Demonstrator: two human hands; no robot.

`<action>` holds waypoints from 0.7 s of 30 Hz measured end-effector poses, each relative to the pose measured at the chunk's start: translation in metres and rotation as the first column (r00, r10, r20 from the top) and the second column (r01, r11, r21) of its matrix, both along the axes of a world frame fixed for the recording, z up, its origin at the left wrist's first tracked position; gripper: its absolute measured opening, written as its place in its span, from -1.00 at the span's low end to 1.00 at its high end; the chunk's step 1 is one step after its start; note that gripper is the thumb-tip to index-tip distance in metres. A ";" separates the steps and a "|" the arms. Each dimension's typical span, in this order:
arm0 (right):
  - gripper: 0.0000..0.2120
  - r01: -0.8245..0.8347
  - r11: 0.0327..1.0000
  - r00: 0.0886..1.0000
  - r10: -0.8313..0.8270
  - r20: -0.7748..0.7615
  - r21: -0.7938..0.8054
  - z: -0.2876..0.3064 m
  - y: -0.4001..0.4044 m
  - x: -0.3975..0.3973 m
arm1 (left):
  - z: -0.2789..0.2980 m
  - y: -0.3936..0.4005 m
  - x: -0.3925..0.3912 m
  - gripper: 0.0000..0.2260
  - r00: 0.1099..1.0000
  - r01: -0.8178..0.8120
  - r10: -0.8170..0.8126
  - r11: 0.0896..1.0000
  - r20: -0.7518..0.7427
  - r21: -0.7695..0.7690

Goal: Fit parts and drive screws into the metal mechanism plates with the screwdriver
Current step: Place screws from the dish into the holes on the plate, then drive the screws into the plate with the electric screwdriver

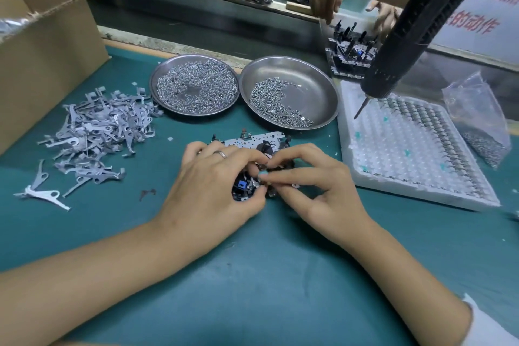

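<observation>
Plate [252,141]: flat perforated metal on the bench
Left hand [216,177]: fingers curled, gripping plate
Right hand [311,177]: fingers pinching a small part on it

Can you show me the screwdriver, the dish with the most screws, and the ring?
screwdriver [393,64]: head view, black body.
left dish [157,76]: head view, bare rim.
ring [220,153]: head view, silver band.
</observation>
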State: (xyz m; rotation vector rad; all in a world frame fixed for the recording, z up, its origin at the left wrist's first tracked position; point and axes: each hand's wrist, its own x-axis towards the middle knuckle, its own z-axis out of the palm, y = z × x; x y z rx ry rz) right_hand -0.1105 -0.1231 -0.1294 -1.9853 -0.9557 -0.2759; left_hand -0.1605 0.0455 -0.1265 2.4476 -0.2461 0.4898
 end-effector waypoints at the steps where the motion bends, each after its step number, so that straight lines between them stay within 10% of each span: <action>1: -0.80 0.068 0.997 0.996 -0.070 0.057 0.040 0.003 -0.001 -0.001 | 0.000 0.000 0.000 -0.77 1.000 0.003 -0.003 1.000 0.003 0.005; 8: -0.42 0.528 0.699 0.759 -0.643 0.101 0.482 0.068 -0.019 0.032 | 0.001 0.001 0.000 -0.83 1.000 0.008 -0.009 1.000 -0.001 -0.020; 12: -0.25 0.505 0.733 0.806 -0.590 0.055 0.456 0.110 -0.016 0.059 | 0.002 0.000 0.000 -0.83 1.000 0.002 -0.002 0.999 -0.001 -0.036; 21: -0.56 0.372 0.680 0.922 -0.349 -0.167 0.631 0.113 0.028 0.054 | -0.003 0.000 0.001 -0.81 0.999 -0.009 0.012 0.996 0.037 -0.084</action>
